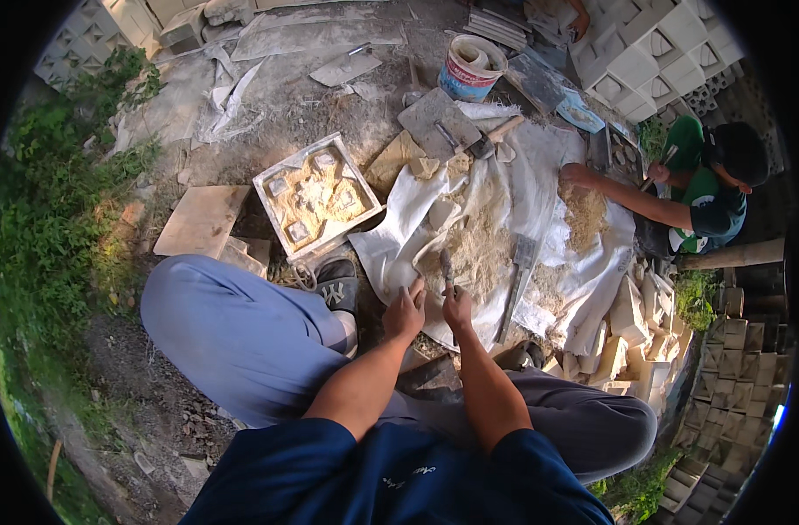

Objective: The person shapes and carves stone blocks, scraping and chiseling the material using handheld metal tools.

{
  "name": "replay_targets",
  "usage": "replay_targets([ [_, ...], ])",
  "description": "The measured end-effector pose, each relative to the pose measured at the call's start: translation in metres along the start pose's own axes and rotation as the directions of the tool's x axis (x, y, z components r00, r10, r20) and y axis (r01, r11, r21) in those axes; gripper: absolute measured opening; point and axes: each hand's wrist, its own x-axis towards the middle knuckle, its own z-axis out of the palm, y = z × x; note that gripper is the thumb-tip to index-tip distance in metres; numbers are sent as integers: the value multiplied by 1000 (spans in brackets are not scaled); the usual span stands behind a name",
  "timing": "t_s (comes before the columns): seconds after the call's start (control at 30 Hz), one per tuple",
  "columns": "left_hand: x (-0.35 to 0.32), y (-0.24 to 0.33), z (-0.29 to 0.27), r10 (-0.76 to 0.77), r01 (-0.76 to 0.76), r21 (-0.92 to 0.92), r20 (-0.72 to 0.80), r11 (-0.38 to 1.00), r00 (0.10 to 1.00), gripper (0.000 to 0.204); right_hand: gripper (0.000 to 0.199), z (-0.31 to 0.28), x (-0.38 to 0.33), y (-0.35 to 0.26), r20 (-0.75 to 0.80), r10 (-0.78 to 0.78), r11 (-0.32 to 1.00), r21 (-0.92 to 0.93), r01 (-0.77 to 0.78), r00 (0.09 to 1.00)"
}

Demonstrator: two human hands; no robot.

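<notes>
I'm gripping a slim, brownish, stick-like hand tool [446,262], its tip pointing away from me beside loose tan powder [484,255].

Hands [457,308] — slim tool [446,264] over pale sheet [389,247]

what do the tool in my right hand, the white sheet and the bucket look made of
Tool: perhaps metal, dull, going by its slim, dark, blade-like end; too small to be sure.
White sheet: woven plastic or cloth, mostly matt; it bends into loose creases and folds.
Bucket: likely plastic, fairly smooth, judging by its pale rounded rim and coloured printed wall.
</notes>
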Motion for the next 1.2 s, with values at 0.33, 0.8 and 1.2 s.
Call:
replay_targets([
  [0.33,-1,-2,11,-4,3,-90,-20,996,1000,36,47,-1,14,-25,3,-12,988,-154,12,1000],
  [0.8,-10,-14,16,26,-34,-82,-97,996,995,36,55,1,8,-22,41,-2,961,-275,14,999],
  [1.2,-18,-6,14,-27,27,-69,9,997,1000,37,49,6,5,-1,165,-15,917,-390,80,986],
])
